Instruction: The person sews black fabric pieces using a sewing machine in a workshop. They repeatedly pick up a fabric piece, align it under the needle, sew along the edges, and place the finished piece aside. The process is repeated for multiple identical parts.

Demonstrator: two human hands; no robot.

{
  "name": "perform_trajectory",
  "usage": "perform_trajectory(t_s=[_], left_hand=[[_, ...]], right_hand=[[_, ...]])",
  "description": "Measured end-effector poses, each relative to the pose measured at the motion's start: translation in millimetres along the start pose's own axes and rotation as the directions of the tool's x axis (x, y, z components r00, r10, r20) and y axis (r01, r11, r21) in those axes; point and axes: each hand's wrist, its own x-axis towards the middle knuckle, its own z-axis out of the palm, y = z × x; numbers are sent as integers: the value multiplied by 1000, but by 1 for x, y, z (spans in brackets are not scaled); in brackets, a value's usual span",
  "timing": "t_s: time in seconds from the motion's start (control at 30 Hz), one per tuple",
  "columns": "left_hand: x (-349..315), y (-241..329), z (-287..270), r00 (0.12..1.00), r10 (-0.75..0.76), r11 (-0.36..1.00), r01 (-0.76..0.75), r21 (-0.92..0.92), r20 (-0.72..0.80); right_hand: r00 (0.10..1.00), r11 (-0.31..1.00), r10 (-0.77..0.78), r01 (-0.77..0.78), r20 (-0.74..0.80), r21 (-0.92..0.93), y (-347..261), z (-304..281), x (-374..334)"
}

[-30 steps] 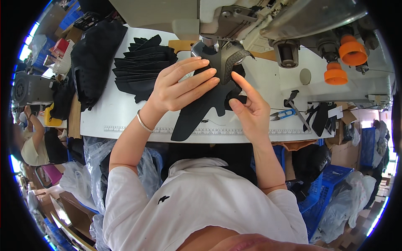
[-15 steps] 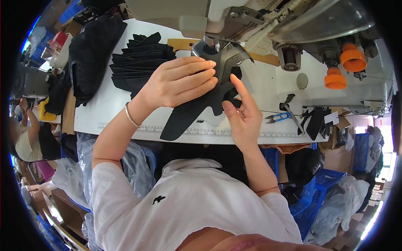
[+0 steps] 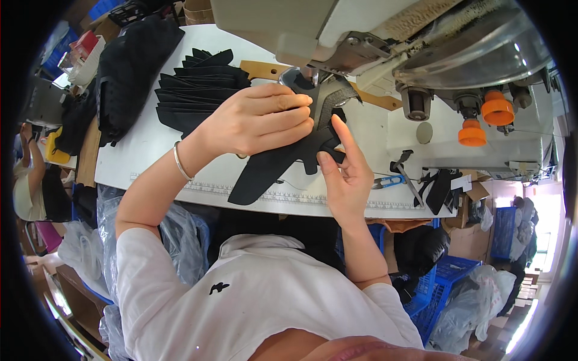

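A black cut fabric piece point(image 3: 263, 170) lies under the sewing machine's needle area, one long flap reaching toward the table's front edge. My left hand point(image 3: 259, 122) is over its left side, fingers close together with the index bent; the thumb is hidden. On the other side my right hand point(image 3: 348, 174) holds a narrow part of the cloth between thumb and fingers. A dark grey textured strip point(image 3: 337, 96) curves beside the presser foot, next to both hands' fingertips. The sewing machine head point(image 3: 271, 30) overhangs the work, and its needle is hidden.
Stacked black fabric pieces point(image 3: 201, 87) fan out at the left. Blue-handled snips point(image 3: 388, 181) and a metal tool point(image 3: 409, 177) lie at the right. A ruler strip point(image 3: 289, 195) runs along the front edge. Orange-capped thread parts point(image 3: 472, 132) hang at the right; blue crates point(image 3: 448, 271) stand below.
My left index finger has bent and its tip has drawn back. The right hand stays at the cloth with little change. The whole view has shifted slightly.
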Motion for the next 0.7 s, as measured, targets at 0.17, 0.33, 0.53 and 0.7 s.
perform_trajectory(t_s=[0.17, 0.33, 0.53, 0.7], left_hand=[[1, -2, 2, 1000, -9, 1000, 9, 17, -15], [2, -6, 5, 1000, -18, 999, 19, 43, -13], [2, -7, 5, 997, -71, 995, 72, 73, -8], [-2, -12, 7, 997, -82, 991, 83, 108, -11]], right_hand=[[1000, 1000, 7, -7, 16, -20, -2, -3, 6], [999, 999, 39, -38, 30, -11, -5, -7, 14], [999, 999, 32, -32, 13, -1, -6, -6, 24], [999, 999, 47, -48, 14, 10, -5, -6, 28]])
